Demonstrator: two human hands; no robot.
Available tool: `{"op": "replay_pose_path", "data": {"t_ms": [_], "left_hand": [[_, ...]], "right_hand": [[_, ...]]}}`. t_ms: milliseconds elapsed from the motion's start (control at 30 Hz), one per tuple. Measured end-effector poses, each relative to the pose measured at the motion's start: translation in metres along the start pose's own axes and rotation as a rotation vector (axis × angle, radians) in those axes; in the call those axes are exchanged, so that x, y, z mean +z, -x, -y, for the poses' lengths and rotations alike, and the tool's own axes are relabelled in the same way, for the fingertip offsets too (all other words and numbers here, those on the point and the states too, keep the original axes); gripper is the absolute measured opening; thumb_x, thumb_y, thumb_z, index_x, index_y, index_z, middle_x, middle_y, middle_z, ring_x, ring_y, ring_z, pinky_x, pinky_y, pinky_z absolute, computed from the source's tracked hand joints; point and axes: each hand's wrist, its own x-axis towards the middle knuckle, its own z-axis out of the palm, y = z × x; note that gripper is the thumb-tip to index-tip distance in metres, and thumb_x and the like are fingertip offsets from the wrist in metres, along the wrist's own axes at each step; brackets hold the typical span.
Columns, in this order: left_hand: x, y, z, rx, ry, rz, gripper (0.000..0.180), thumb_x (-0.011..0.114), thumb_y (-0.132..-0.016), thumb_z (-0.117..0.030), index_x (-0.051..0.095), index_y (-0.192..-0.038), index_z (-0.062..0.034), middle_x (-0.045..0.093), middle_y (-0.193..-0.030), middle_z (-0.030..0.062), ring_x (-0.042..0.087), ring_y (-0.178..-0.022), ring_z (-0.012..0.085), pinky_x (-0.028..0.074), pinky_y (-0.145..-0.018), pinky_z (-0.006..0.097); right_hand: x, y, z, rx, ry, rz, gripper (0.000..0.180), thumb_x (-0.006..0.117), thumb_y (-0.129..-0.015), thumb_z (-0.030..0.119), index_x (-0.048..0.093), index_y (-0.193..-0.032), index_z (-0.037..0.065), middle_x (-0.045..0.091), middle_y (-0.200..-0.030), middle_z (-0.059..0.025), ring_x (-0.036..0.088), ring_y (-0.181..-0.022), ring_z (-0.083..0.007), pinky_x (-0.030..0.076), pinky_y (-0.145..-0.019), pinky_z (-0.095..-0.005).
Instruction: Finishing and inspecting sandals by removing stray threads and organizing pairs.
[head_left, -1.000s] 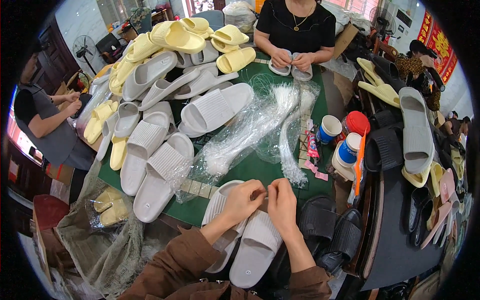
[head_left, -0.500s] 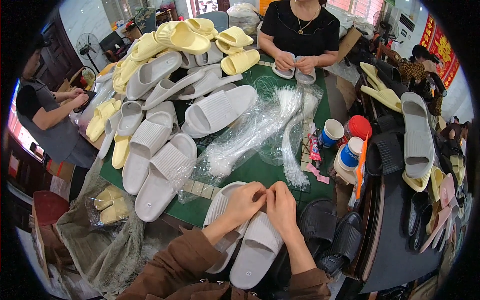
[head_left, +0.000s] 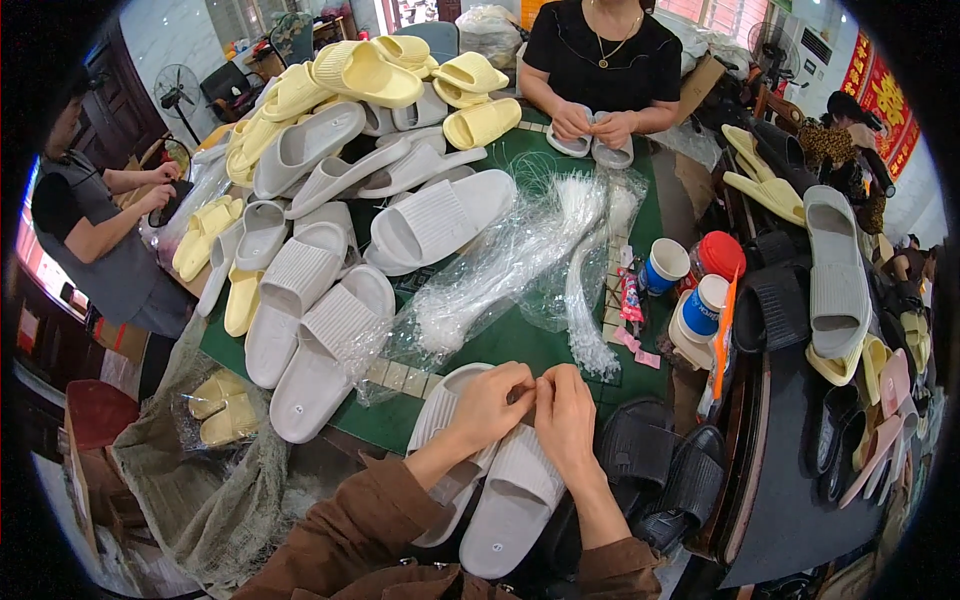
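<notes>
On the green table (head_left: pixel 500 345), find one clear bag of white strands (head_left: pixel 480 290) across the middle, probably for easy reach, and at its near edge two grey slippers (head_left: pixel 515 475), side by side, likely to stay paired. Above these straps, see left hand (head_left: pixel 492 402) and right hand (head_left: pixel 563 410), fingers curled narrow and nearly meeting, seemingly for fine work; cannot tell of anything held between. Count two paper cups (head_left: pixel 662 268) toward the right edge.

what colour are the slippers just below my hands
Light grey; the slippers show best in the head view.
</notes>
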Motion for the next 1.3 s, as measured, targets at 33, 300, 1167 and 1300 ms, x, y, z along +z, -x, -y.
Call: {"op": "replay_pose_path", "data": {"t_ms": [33,300,1167,1300], "left_hand": [[-0.001,0.000,-0.001,-0.004,-0.003,0.001,0.015,0.065,-0.081,-0.011,0.055,-0.079,-0.0005,0.057,-0.074,0.0132,0.057,-0.066,0.0311,0.043,-0.058,0.039],[-0.001,0.001,0.000,0.003,-0.010,0.041,0.012,0.065,-0.079,-0.008,0.056,-0.079,-0.0004,0.057,-0.073,0.0119,0.058,-0.064,0.0275,0.043,-0.056,0.037],[0.003,0.004,0.004,-0.064,-0.016,-0.014,0.011,0.066,-0.081,-0.007,0.062,-0.087,0.0017,0.063,-0.080,0.0146,0.063,-0.071,0.0279,0.048,-0.063,0.036],[0.004,0.003,0.007,-0.057,-0.007,-0.029,0.012,0.066,-0.081,-0.008,0.062,-0.088,0.0015,0.063,-0.080,0.0146,0.063,-0.071,0.0276,0.048,-0.063,0.036]], "right_hand": [[0.001,0.000,0.000,0.000,-0.003,0.002,0.007,0.056,-0.088,0.004,0.050,-0.086,0.001,0.055,-0.083,-0.0162,0.056,-0.077,-0.0379,0.043,-0.069,-0.0476],[0.000,-0.001,-0.009,0.037,-0.052,-0.161,0.007,0.055,-0.090,0.003,0.048,-0.090,-0.001,0.053,-0.082,-0.0187,0.055,-0.075,-0.0381,0.044,-0.067,-0.0444],[-0.002,-0.004,0.001,0.002,0.020,0.081,0.008,0.056,-0.087,0.003,0.049,-0.088,0.000,0.055,-0.082,-0.0179,0.056,-0.077,-0.0398,0.044,-0.068,-0.0478],[0.002,-0.003,0.000,0.035,0.012,0.103,0.008,0.056,-0.088,0.003,0.049,-0.088,0.000,0.055,-0.083,-0.0184,0.056,-0.078,-0.0399,0.044,-0.069,-0.0478]]}}
